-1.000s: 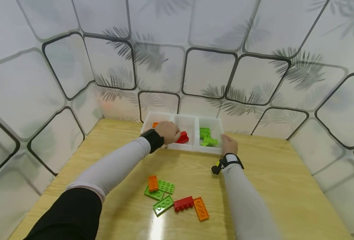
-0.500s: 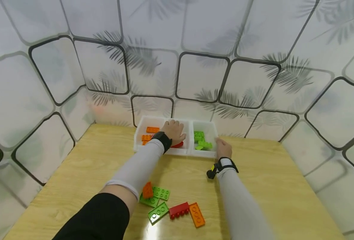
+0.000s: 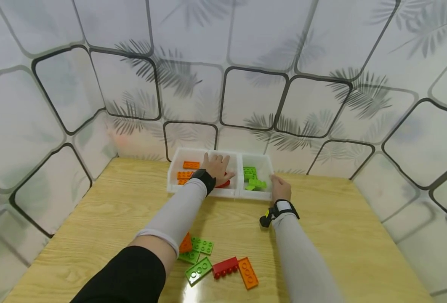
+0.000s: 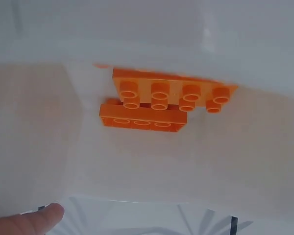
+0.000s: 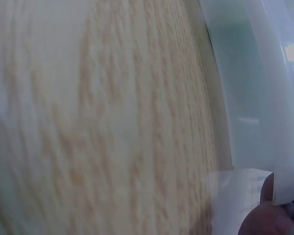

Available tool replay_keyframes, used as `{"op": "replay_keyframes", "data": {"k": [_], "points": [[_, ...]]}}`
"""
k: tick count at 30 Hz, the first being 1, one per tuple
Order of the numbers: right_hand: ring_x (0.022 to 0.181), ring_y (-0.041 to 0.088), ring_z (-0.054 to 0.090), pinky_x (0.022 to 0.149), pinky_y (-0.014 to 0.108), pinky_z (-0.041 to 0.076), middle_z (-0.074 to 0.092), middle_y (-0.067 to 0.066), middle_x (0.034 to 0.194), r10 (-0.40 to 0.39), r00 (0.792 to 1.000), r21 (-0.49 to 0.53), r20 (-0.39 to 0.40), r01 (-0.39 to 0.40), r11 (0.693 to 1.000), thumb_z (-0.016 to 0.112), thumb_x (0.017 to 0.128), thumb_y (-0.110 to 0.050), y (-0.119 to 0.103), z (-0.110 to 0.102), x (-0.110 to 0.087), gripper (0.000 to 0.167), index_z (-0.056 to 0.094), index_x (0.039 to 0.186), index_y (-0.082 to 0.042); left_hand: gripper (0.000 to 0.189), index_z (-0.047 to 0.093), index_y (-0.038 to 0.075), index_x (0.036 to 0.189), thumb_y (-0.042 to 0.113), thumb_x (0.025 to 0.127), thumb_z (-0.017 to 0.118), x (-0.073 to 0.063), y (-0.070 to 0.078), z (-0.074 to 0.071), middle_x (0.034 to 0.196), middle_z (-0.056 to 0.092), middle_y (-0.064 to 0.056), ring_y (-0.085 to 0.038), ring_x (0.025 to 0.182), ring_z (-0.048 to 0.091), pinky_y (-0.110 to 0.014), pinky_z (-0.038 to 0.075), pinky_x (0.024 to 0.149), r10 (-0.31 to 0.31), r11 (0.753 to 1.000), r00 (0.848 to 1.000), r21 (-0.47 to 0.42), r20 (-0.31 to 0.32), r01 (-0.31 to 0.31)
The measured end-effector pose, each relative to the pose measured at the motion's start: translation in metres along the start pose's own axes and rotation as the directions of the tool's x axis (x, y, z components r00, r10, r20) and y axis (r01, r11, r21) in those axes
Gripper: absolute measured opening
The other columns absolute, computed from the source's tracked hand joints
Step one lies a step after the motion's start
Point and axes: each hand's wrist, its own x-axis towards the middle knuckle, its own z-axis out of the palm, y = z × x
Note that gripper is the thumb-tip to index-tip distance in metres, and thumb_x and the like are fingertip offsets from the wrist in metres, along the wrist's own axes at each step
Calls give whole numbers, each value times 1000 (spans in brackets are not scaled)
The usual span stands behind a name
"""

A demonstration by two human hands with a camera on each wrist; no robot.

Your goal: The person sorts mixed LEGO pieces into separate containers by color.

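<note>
A white three-part tray [image 3: 254,195] stands at the back of the table. Over its middle compartment my left hand [image 3: 216,168] is spread with straight fingers, above red toy bricks [image 3: 224,184] that it partly hides; whether it touches them I cannot tell. Orange bricks [image 3: 191,165] lie in the left compartment, and the left wrist view shows two orange bricks [image 4: 174,90] with a fingertip [image 4: 46,217] at the lower left. Green bricks [image 3: 250,172] occupy the right compartment. My right hand [image 3: 281,188] pinches the tray's right edge, its fingers [image 5: 264,218] around the rim in the right wrist view.
Nearer on the wooden table [image 3: 329,235] lie loose bricks: a red one [image 3: 225,267], an orange one [image 3: 248,273] beside it, green ones [image 3: 198,271], and another orange one [image 3: 185,243] partly behind the left forearm. A patterned wall [image 3: 193,141] rises behind the tray.
My left hand has moved right from the left compartment to the middle one, its fingers spreading out and the orange bricks coming into view. My right hand keeps hold of the tray.
</note>
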Motion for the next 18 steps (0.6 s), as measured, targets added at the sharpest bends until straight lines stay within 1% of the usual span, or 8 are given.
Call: {"op": "replay_keyframes", "data": {"k": [3,4,7,10,11,14,18], "points": [[116,33,59,101,46,44,64,15,131,-10,1000,14,-1,10,1000,54,97,-41,-3,-1,-5,45,68,127,-10,73,33,15,152,63,97,42,-1,0,-2,144,50,-12,-34,135,44,-61,24,114,-11,999,1000,-37,11,12],[114,33,60,98,46,46,65,15,129,-13,1000,17,-11,13,1000,55,97,-42,-4,-1,-7,45,69,125,-10,73,33,15,152,62,97,43,-1,0,-2,145,50,-13,-34,136,43,-60,24,114,-16,999,1000,-48,17,16],[111,32,61,97,45,47,66,15,127,-24,1000,13,-11,24,1000,55,96,-44,-3,0,-9,46,70,124,-11,73,32,14,153,61,97,44,-3,-1,-3,146,49,-13,-34,136,42,-60,24,114,-25,998,999,-63,30,27],[113,33,60,98,46,46,65,14,129,-2,1000,17,8,2,1000,55,96,-45,0,2,-6,47,69,125,-11,74,32,14,152,61,97,44,-3,-2,-1,146,49,-13,-34,137,42,-59,23,115,-29,998,999,-62,33,31],[115,33,59,101,46,44,64,14,131,2,1000,15,21,-3,1000,54,97,-44,1,2,-4,47,68,126,-11,73,33,14,152,61,97,44,-3,-2,0,146,49,-13,-34,136,42,-59,23,115,-27,998,999,-60,28,29],[118,34,58,102,47,43,62,14,134,8,1000,-8,28,-8,1000,53,98,-42,1,2,-1,45,67,128,-11,71,36,13,150,61,97,44,-3,-3,1,144,51,-12,-32,135,44,-57,25,115,-5,999,1000,-44,-7,5],[119,33,57,103,45,43,61,14,135,-2,1000,-42,10,2,999,53,99,-41,0,-1,0,44,67,128,-11,69,40,12,147,58,97,47,-5,-3,-2,142,52,-11,-30,135,44,-54,28,114,44,998,997,-38,-68,-47]]}}
